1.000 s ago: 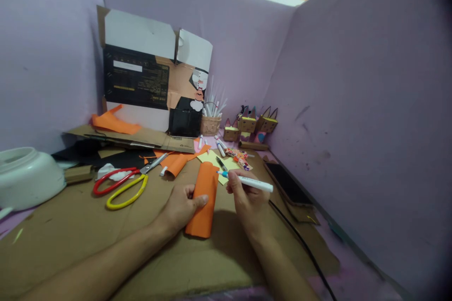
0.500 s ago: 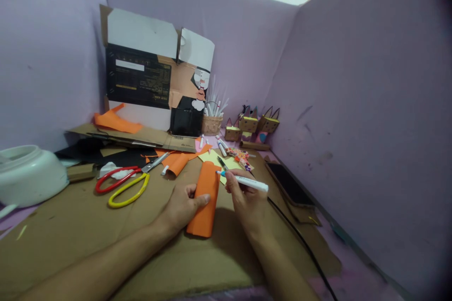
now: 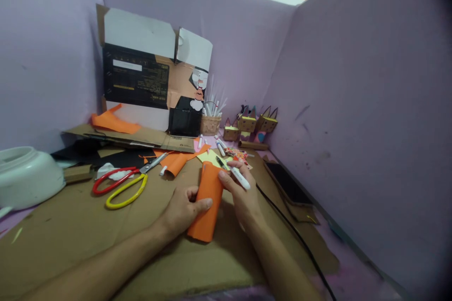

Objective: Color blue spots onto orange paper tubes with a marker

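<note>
An orange paper tube (image 3: 209, 204), somewhat flattened, is held at a slant above the brown cardboard. Its lower left side is in my left hand (image 3: 183, 209), with the thumb lying across the front. My right hand (image 3: 243, 197) is closed around a white marker (image 3: 240, 178), whose tip is hidden behind the fingers. The right thumb touches the tube's upper right edge. Just beyond the tube lie a sheet of yellow paper (image 3: 205, 156) and a dark pen (image 3: 220, 162). Scissors (image 3: 136, 175) with one red and one yellow handle rest to the left.
A white pot-like vessel (image 3: 28, 176) stands at the far left. Orange paper scraps (image 3: 176, 163) and a marker cap (image 3: 163, 170) lie behind the hands. A phone (image 3: 287, 183) and a black cable (image 3: 300, 237) are on the right. A basket of markers (image 3: 211, 124) stands at the back.
The marker's tip has left the tube's upper edge, and the marker has turned in my right hand. My right thumb has come onto the tube, while my left hand keeps its grip.
</note>
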Demonstrator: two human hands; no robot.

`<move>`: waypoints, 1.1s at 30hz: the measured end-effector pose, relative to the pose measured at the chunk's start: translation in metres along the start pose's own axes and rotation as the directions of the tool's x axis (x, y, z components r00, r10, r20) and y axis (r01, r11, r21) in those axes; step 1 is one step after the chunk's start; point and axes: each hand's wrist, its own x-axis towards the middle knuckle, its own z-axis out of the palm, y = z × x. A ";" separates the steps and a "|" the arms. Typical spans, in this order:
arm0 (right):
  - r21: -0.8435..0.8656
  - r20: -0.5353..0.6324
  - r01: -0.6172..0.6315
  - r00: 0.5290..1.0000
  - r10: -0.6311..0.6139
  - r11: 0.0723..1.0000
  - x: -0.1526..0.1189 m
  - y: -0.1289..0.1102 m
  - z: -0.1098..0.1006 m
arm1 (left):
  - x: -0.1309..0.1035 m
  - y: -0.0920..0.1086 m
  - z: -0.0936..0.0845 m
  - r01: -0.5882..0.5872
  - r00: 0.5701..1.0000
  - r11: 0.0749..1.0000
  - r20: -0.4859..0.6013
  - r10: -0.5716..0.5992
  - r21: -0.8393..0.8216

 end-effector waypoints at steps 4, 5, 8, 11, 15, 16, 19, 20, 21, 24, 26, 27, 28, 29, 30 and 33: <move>0.003 0.001 0.048 0.999 -0.048 0.999 -0.001 -0.002 0.002 | 0.001 -0.002 -0.001 -0.026 0.995 1.000 0.093 0.026 -0.002; 0.009 0.012 0.040 0.999 -0.041 0.999 -0.002 -0.002 0.002 | 0.001 -0.002 -0.001 -0.030 0.994 1.000 0.101 0.029 0.003; 0.050 0.067 -0.007 0.998 0.004 0.999 -0.006 -0.003 0.005 | -0.001 0.000 0.002 -0.008 0.998 0.999 0.070 0.005 0.046; 0.067 0.102 -0.010 0.995 0.003 0.998 -0.008 -0.001 0.008 | -0.003 0.003 0.004 -0.002 1.000 0.999 0.025 0.001 0.036; -0.003 0.092 0.001 0.996 -0.001 1.000 -0.005 0.001 0.007 | -0.004 0.005 0.007 0.032 0.999 0.998 -0.004 -0.033 -0.053; -0.010 0.066 -0.002 0.998 0.002 1.000 -0.004 0.001 0.005 | -0.004 0.006 0.007 0.047 0.999 0.996 -0.011 -0.047 -0.071; 0.003 -0.079 0.037 0.996 -0.036 0.999 -0.001 -0.004 -0.003 | -0.004 0.006 0.008 0.073 0.996 0.994 -0.048 -0.077 -0.087; 0.003 -0.124 0.062 0.990 -0.061 0.998 -0.001 -0.005 -0.005 | -0.003 0.006 0.008 0.074 0.995 0.994 -0.057 -0.079 -0.085; -0.010 -0.144 0.078 0.986 -0.079 0.997 -0.002 -0.007 -0.006 | -0.003 0.006 0.008 0.075 0.995 0.993 -0.056 -0.080 -0.087; -0.074 -0.053 0.045 0.997 -0.049 0.996 -0.005 -0.007 -0.005 | -0.003 0.006 0.008 0.076 0.996 0.992 -0.029 -0.079 -0.099; -0.111 0.058 0.001 0.998 0.006 0.994 -0.008 -0.005 -0.001 | -0.003 0.007 0.007 0.073 0.997 0.993 -0.018 -0.075 -0.098; -0.120 0.096 -0.012 0.995 0.024 0.993 -0.009 -0.004 0.001 | -0.003 0.007 0.007 0.071 0.997 0.993 -0.015 -0.073 -0.089; -0.118 0.118 -0.023 0.992 0.037 0.993 -0.009 -0.003 0.003 | -0.003 0.007 0.007 0.069 0.998 0.994 -0.010 -0.070 -0.081; -0.109 0.126 -0.032 0.991 0.046 0.993 -0.009 -0.002 0.004 | -0.003 0.007 0.007 0.067 0.998 0.995 0.002 -0.067 -0.077; -0.093 0.123 -0.043 0.991 0.054 0.995 -0.009 -0.001 0.004 | -0.003 0.007 0.006 0.066 0.998 0.995 0.020 -0.065 -0.079; -0.030 0.101 -0.095 0.990 0.097 0.995 -0.009 -0.002 0.002 | -0.003 0.006 0.005 0.063 0.995 0.993 0.077 -0.055 -0.105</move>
